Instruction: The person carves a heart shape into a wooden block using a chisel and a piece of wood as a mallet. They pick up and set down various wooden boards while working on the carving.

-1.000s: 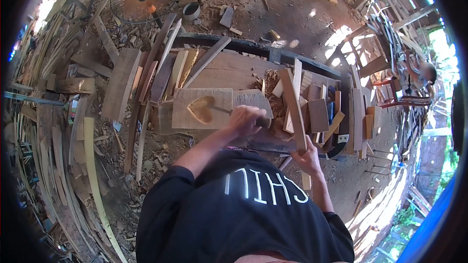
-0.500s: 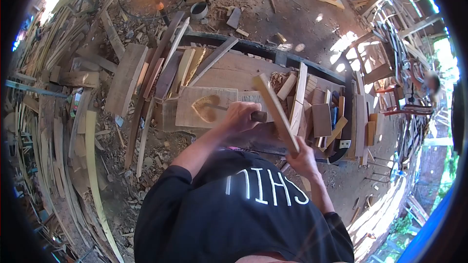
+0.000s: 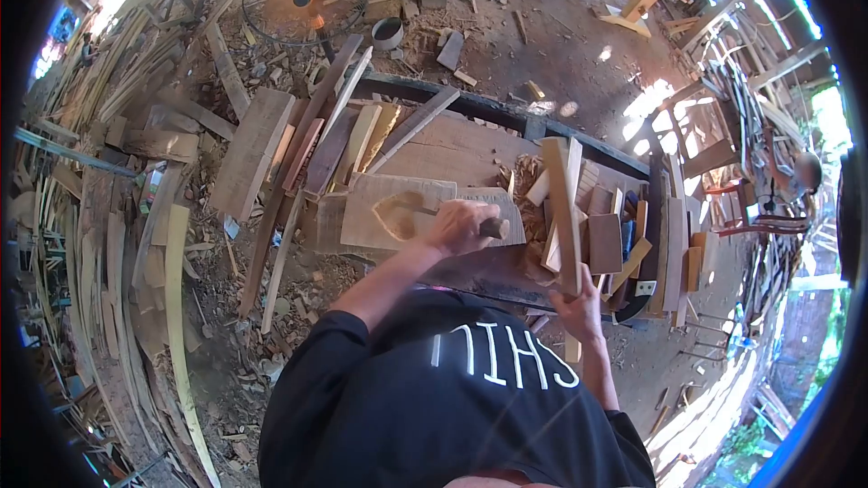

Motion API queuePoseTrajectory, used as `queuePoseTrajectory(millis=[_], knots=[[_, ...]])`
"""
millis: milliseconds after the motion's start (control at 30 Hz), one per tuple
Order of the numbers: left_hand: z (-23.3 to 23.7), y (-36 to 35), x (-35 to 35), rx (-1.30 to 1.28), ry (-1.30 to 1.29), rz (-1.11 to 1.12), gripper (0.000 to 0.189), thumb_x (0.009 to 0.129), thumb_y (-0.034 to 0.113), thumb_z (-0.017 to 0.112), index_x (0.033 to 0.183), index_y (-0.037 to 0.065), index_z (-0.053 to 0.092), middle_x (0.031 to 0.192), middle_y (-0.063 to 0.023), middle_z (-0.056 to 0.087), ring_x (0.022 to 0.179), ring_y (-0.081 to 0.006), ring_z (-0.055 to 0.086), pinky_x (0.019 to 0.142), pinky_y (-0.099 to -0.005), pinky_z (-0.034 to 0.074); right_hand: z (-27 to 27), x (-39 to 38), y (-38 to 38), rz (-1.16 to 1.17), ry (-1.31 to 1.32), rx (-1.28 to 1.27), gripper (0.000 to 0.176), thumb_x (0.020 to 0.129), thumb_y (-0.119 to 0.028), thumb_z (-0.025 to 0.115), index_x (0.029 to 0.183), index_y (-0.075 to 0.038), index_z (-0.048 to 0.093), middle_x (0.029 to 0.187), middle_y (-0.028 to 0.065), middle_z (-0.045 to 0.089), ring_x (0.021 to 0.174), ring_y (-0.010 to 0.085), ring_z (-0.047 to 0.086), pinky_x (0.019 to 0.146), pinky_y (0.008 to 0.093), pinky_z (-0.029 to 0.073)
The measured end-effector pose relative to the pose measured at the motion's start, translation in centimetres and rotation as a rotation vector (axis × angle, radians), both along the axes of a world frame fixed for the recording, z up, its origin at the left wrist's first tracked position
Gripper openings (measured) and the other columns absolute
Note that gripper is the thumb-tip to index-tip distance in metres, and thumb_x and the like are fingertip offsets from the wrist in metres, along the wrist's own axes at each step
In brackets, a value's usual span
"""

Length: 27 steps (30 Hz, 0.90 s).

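My left hand (image 3: 459,228) is closed round a chisel, whose wooden handle end (image 3: 494,228) sticks out to the right. The chisel's thin blade (image 3: 414,209) points left into a heart-shaped hollow (image 3: 394,217) carved in a pale wooden board (image 3: 362,194). My right hand (image 3: 579,305) grips the lower end of a long flat wooden stick (image 3: 562,208), which stands nearly upright in view, to the right of the chisel handle and apart from it. Wood shavings (image 3: 523,173) lie beyond the stick.
Wood strips (image 3: 312,140) lie left of the carved board, and more blocks (image 3: 605,242) at its right. A dark curved frame edge (image 3: 488,108) runs behind. A round container (image 3: 387,33) stands on the littered ground. At the far right is a blurred person (image 3: 800,176).
The stick in my right hand has swung from a leftward slant to nearly upright, away from the chisel handle. The whole view has shifted slightly; my left hand still holds the chisel.
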<state>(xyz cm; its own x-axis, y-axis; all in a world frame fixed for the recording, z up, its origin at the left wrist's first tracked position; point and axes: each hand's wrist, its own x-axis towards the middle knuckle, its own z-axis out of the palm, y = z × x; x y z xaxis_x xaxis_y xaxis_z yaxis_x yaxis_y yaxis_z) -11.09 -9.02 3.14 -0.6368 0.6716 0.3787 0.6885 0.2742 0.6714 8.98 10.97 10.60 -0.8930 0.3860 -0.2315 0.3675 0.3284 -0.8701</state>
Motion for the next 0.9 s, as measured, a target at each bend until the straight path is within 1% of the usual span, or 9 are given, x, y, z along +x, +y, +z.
queuePoseTrajectory(millis=[100,200,233,267,367,500,600,667,900], knots=[[0.2,1.3,-0.4,0.065,-0.001,-0.032,0.017,0.075,0.018,0.073,0.079,0.011,0.057,0.07,-0.0105,0.062,0.067,-0.0334,0.065,0.059,-0.0438,0.048,1.1,0.4,1.6,0.045,0.134,0.249,0.041,0.078,0.002,0.064,0.117,-0.005,0.052,0.082,0.0037,0.057,0.071,0.0107,0.054,0.062,0.0249,0.046],[0.0,1.7,-0.6,0.072,-0.039,0.011,0.018,0.074,0.018,0.073,0.078,0.011,0.057,0.07,-0.0109,0.062,0.067,-0.0334,0.065,0.059,-0.0438,0.048,1.3,0.5,1.4,-0.015,0.041,0.196,0.043,0.078,0.002,0.063,0.119,-0.005,0.051,0.083,0.004,0.057,0.074,0.0114,0.055,0.065,0.0264,0.047],[-0.1,1.7,-0.7,0.071,-0.043,0.006,0.018,0.074,0.018,0.073,0.078,0.011,0.057,0.07,-0.0109,0.062,0.067,-0.0334,0.065,0.059,-0.0438,0.048,1.4,-0.3,0.4,0.098,0.131,0.283,0.046,0.077,0.004,0.062,0.121,-0.004,0.05,0.086,0.0083,0.06,0.079,0.0145,0.058,0.069,0.0281,0.048],[-0.2,1.5,-0.7,0.028,-0.079,0.031,0.018,0.074,0.019,0.074,0.079,0.012,0.058,0.07,-0.0106,0.063,0.068,-0.0335,0.065,0.059,-0.0434,0.049,-0.2,-0.4,0.1,0.15,-0.009,0.199,0.049,0.076,0.003,0.062,0.123,-0.004,0.05,0.09,0.0175,0.064,0.086,0.0251,0.065,0.075,0.0341,0.051],[-0.2,1.3,-1.1,0.031,-0.105,0.039,0.019,0.073,0.02,0.075,0.079,0.012,0.059,0.07,-0.0101,0.063,0.068,-0.0336,0.065,0.059,-0.0427,0.049,-0.3,-1.3,-0.3,0.265,-0.153,0.307,0.053,0.075,-0.001,0.065,0.126,-0.003,0.05,0.1,0.0263,0.066,0.1,0.0425,0.065,0.083,0.0439,0.051],[0.9,0.7,-1.5,-0.004,-0.116,0.075,0.02,0.074,0.024,0.077,0.083,0.014,0.062,0.071,-0.009,0.065,0.069,-0.0336,0.066,0.06,-0.0423,0.05,0.8,-1.1,-0.6,-0.004,0.081,0.166,0.042,0.079,-0.001,0.065,0.12,-0.004,0.052,0.087,0.012,0.062,0.08,0.0186,0.062,0.074,0.0335,0.05],[0.9,0.6,-1.9,-0.012,-0.113,0.099,0.018,0.076,0.022,0.075,0.083,0.013,0.061,0.073,-0.0091,0.066,0.07,-0.0332,0.066,0.061,-0.0428,0.05,-0.9,-1.6,-1.8,0.032,0.107,0.117,0.041,0.079,-0.001,0.064,0.118,-0.004,0.052,0.09,0.0163,0.063,0.082,0.0265,0.065,0.075,0.037,0.051],[-0.2,0.4,-2.1,-0.057,-0.126,0.125,0.016,0.075,0.021,0.074,0.082,0.013,0.062,0.073,-0.0087,0.066,0.071,-0.0327,0.066,0.061,-0.0426,0.05,-3.4,-1.7,-1.0,0.227,-0.173,0.262,0.046,0.078,-0.001,0.066,0.121,-0.005,0.051,0.098,0.0245,0.065,0.095,0.0432,0.066,0.08,0.0436,0.052],[0.5,-0.4,1.1,-0.027,-0.209,-0.112,0.019,0.069,0.019,0.075,0.082,0.014,0.062,0.073,-0.0065,0.065,0.07,-0.0298,0.066,0.062,-0.0407,0.051,-1.6,-0.5,0.5,0.126,-0.087,0.148,0.053,0.075,-0.005,0.069,0.125,-0.006,0.051,0.099,0.0194,0.068,0.093,0.0299,0.068,0.083,0.0389,0.052]])
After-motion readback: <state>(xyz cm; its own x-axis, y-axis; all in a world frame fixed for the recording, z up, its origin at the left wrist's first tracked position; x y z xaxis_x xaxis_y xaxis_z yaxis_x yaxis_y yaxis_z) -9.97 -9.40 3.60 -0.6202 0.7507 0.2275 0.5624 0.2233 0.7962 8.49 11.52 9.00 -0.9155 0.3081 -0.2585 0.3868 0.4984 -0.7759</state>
